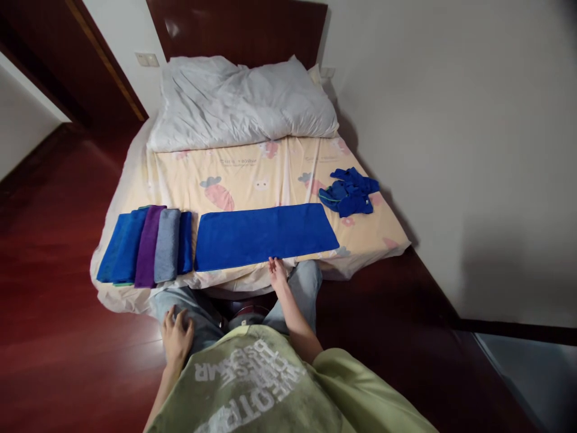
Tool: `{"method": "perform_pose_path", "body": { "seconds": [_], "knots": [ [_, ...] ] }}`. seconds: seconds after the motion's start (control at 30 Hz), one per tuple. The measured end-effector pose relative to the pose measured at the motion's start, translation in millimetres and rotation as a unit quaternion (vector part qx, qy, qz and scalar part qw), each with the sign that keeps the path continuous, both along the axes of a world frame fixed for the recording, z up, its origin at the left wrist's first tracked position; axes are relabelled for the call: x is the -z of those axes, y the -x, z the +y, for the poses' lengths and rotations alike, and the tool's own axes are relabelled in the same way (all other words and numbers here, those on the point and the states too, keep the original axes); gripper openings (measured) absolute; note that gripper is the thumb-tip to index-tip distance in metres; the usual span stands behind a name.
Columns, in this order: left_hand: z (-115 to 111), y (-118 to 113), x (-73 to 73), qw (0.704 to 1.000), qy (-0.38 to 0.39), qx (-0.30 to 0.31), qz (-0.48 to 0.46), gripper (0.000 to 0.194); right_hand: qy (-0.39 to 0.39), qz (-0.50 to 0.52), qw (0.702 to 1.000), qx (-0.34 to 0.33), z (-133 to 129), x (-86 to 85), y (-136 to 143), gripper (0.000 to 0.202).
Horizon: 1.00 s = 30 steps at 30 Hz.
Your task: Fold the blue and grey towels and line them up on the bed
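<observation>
A blue towel [265, 236] lies spread flat on the bed in front of me, its long side running left to right. At its near edge is my right hand [277, 274], palm turned partly up and fingers loosely apart; the fingertips meet the edge, with no clear grip on it. My left hand [177, 337] rests on my left thigh with spread fingers and holds nothing. Left of the flat towel, several folded towels lie in an overlapping row: blue ones [121, 246], a purple towel [147, 246], a grey towel [167, 245] and a dark blue towel [185, 242].
A crumpled blue cloth heap [349, 192] lies at the bed's right side. A large white pillow or folded quilt [246, 105] sits by the dark wooden headboard [238, 30]. The bed sheet [261, 171] has a carrot print. A wall stands close on the right.
</observation>
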<state>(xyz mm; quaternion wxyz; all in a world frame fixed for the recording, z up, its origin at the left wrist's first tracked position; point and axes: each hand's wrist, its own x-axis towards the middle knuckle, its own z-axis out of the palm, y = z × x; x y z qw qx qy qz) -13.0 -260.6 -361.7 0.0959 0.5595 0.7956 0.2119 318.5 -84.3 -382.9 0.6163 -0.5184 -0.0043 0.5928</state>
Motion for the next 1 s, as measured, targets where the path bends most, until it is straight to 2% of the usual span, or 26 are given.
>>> {"method": "perform_pose_path", "body": {
  "seconds": [0.1,0.2,0.3,0.4,0.47,0.53,0.63,0.7,0.77,0.9,1.0],
  "knots": [
    [26.9,-12.6,-11.3,0.997,0.024,0.062,-0.032,0.034,-0.02,-0.019,0.999,-0.016,3.8,0.9,0.9,0.031],
    [79.6,-44.5,-26.3,0.979,0.052,0.17,-0.099,0.035,-0.02,-0.01,1.0,-0.006,3.4,2.0,0.0,0.031],
    [155.7,-90.3,-41.3,0.951,0.046,0.278,-0.128,0.037,-0.002,0.001,1.0,-0.01,1.4,3.4,-1.7,0.027],
    [245.6,-137.9,-53.6,0.929,0.032,0.348,-0.12,0.035,0.014,0.003,0.999,-0.029,-0.4,5.9,-3.6,0.024],
    [306.0,-166.5,-58.9,0.925,0.046,0.363,-0.106,0.035,0.021,0.018,0.999,-0.03,-2.3,7.7,-5.3,0.021],
    [360.9,-191.2,-61.0,0.929,0.074,0.353,-0.08,0.036,0.024,0.042,0.999,-0.025,-5.2,9.6,-7.7,0.019],
    [424.0,-220.3,-57.2,0.937,0.119,0.327,-0.04,0.038,0.02,0.084,0.996,-0.02,-9.4,12.4,-12.1,0.017],
    [451.2,-234.3,-50.4,0.938,0.152,0.312,-0.02,0.04,0.015,0.103,0.994,-0.025,-10.4,14.3,-14.6,0.021],
    [468.8,-244.1,-41.8,0.937,0.177,0.3,-0.012,0.04,0.013,0.105,0.994,-0.031,-9.5,16.4,-16.4,0.028],
    [490.0,-254.5,-26.4,0.939,0.204,0.278,-0.016,0.034,0.015,0.103,0.994,-0.033,-5.7,21.8,-17.9,0.038],
    [501.0,-257.8,-22.4,0.934,0.232,0.269,-0.024,0.026,0.028,0.095,0.994,-0.043,-4.1,26.7,-18.2,0.039]
  ]
}}
